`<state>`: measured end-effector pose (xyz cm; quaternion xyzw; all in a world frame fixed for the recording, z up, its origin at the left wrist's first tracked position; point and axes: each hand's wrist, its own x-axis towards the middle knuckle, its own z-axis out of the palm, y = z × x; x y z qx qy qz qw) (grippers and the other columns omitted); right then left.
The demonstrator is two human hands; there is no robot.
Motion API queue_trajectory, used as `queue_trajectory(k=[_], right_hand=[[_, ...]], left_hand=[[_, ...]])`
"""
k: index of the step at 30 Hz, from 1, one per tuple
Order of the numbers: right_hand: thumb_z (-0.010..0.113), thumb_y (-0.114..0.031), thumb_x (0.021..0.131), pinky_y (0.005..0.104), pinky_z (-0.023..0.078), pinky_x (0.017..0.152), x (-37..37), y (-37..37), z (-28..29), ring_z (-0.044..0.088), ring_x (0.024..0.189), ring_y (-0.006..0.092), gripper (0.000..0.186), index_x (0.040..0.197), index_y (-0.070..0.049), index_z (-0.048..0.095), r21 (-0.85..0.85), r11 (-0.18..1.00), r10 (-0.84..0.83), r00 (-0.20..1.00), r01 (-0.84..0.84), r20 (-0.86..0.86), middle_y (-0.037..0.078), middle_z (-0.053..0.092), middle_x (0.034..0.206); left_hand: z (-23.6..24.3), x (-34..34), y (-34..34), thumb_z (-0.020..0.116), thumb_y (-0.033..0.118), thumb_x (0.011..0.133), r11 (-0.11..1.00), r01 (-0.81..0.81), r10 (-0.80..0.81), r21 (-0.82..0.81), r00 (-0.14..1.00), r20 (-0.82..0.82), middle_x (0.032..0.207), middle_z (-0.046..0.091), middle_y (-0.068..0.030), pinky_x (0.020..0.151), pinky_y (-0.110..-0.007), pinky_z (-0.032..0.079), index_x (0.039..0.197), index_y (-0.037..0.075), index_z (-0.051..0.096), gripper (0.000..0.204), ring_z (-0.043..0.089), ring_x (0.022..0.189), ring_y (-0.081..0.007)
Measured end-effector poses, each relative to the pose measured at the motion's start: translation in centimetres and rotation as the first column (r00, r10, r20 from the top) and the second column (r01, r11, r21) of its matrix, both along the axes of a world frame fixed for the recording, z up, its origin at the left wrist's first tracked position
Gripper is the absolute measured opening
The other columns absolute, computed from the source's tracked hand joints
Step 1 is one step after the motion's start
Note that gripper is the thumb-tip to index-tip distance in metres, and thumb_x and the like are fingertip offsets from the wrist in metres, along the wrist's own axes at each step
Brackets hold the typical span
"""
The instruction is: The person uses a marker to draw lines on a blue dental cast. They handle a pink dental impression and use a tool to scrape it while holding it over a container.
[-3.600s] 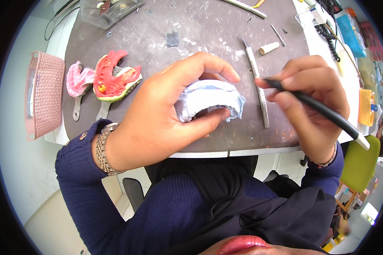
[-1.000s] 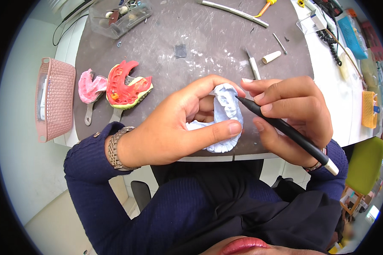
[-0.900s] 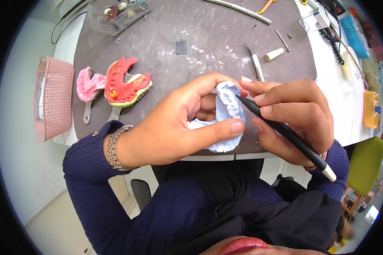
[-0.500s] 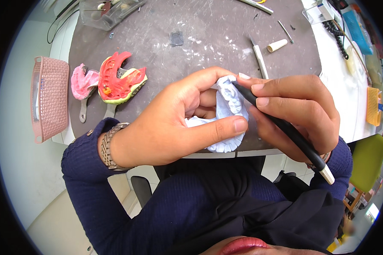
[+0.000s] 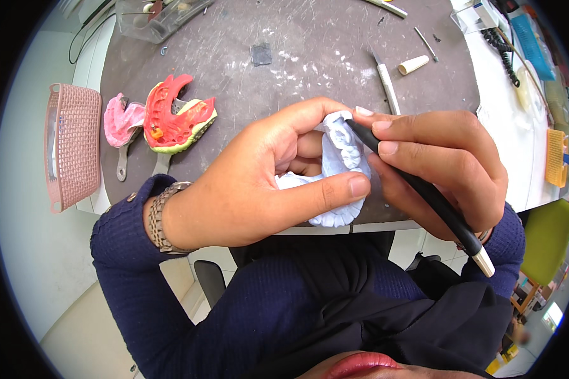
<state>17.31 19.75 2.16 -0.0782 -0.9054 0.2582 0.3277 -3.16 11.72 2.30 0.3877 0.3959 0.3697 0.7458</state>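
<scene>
My left hand grips a pale blue plaster dental cast, held on edge above the near rim of the grey worktable. The thumb lies across its lower part and the forefinger curls over its top. My right hand holds a black pen-shaped tool with a white end. Its tip touches the teeth at the top of the cast.
On the table's left lie a red and yellow impression tray and a pink one. A pink mesh basket stands further left. A white-handled knife, a small cream tube and a clear box sit farther back.
The cast was turned from lying flat in my left hand to standing on edge. My right hand closed in with the tool, and its tip now rests on the teeth.
</scene>
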Motion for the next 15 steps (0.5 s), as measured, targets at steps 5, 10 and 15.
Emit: queue_trajectory(k=[5,10,15], right_hand=[[0.074,0.008,0.070,0.0362,0.058,0.080,0.02,-0.05,0.03,0.066,0.091,0.0263,0.033,0.097,0.003,0.057,-0.001,1.000,0.002,1.000,-0.002,0.010,0.018,0.060,0.096],[0.071,0.012,0.070,0.0408,0.057,0.083,-0.09,-0.03,-0.41,0.066,0.090,0.0281,0.032,0.097,0.005,0.055,-0.041,0.999,0.022,1.000,-0.022,-0.021,0.019,0.057,0.097],[0.069,0.014,0.070,0.0451,0.057,0.084,-0.11,0.17,-0.63,0.065,0.091,0.0299,0.032,0.097,0.006,0.054,-0.081,0.995,0.051,0.998,-0.054,-0.047,0.019,0.056,0.096]], left_hand=[[0.04,0.01,0.05,0.062,0.010,0.087,1.000,-0.001,0.001,-0.010,1.000,-0.003,0.111,0.059,-0.0095,0.086,-0.027,0.046,0.133,0.002,0.036,0.054,0.057,0.101,-0.0125],[-0.11,-0.04,0.02,0.062,0.010,0.087,1.000,-0.008,0.008,-0.007,1.000,-0.018,0.113,0.059,-0.0103,0.087,-0.027,0.046,0.134,0.002,0.035,0.055,0.056,0.102,-0.0132],[0.02,-0.18,0.11,0.063,0.011,0.087,1.000,0.005,-0.005,-0.014,1.000,-0.025,0.115,0.058,-0.0113,0.088,-0.028,0.046,0.135,0.002,0.034,0.057,0.056,0.104,-0.0143]])
